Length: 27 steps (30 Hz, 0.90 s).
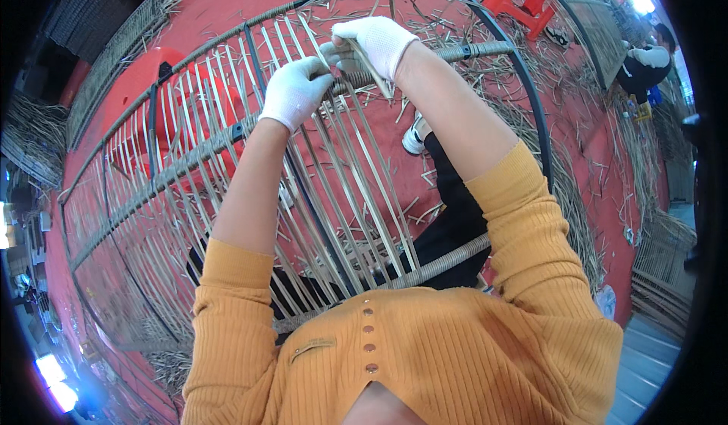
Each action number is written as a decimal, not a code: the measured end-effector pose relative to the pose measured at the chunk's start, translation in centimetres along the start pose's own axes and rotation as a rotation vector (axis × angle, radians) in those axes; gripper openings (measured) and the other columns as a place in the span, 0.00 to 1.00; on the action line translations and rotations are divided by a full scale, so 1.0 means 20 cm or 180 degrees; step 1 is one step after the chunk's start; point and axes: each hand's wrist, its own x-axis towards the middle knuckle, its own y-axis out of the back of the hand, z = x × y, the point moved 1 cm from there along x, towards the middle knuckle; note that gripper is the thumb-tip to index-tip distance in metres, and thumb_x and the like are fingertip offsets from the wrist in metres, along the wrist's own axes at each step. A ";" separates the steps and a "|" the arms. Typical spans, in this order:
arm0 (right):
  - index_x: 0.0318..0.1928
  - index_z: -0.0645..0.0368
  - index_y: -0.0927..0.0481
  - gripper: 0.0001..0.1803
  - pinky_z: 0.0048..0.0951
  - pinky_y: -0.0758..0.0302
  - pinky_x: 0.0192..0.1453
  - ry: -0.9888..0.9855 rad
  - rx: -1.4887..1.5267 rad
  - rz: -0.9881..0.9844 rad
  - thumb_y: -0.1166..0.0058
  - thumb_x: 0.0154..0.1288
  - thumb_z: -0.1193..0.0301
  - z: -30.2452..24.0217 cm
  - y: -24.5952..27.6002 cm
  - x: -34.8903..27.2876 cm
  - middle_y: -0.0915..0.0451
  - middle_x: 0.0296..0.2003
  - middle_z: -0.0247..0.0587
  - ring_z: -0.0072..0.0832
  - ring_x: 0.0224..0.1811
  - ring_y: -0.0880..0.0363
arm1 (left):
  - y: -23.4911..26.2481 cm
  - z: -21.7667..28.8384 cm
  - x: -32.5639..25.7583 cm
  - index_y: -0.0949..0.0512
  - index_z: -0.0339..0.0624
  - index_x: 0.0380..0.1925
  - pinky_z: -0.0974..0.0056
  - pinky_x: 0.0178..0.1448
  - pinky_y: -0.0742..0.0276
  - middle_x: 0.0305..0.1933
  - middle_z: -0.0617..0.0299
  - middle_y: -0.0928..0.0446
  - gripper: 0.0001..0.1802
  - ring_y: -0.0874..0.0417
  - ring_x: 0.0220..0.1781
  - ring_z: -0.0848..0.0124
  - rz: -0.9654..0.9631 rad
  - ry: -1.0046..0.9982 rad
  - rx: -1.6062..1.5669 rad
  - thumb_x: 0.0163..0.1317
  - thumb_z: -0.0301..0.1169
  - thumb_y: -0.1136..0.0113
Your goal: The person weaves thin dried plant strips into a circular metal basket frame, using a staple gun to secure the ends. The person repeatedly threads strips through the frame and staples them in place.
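Note:
Across my lap lies a curved dark metal frame point(540, 114), its bars wrapped in cane. Long pale cane strips point(371, 190) run side by side over it. My left hand point(294, 93), in a white knit glove, is closed on a strip at the middle wrapped bar point(199, 156). Just right of it my right hand point(379, 46), gloved alike, pinches a folded cane strip point(370, 67) whose end hangs below the fingers. The fingertips of both hands nearly meet above the bar. The exact grip of the left fingers is partly hidden.
A red plastic stool point(519, 2) stands at the far right, and red plastic seating point(144, 99) shows behind the frame at left. Cane scraps point(485, 84) litter the red floor. Another person point(646, 67) works at the far right by a similar panel point(588, 27).

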 end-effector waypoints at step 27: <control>0.40 0.58 0.14 0.14 0.50 0.23 0.47 0.2374 -0.4445 0.1229 0.49 0.68 0.64 0.32 -0.04 -0.23 0.16 0.36 0.50 0.49 0.43 0.18 | 0.00 -0.01 0.12 0.17 0.37 0.49 0.64 0.50 0.23 0.42 0.59 0.16 0.18 0.19 0.44 0.71 -0.1887 -0.0728 -0.0503 0.67 0.38 0.39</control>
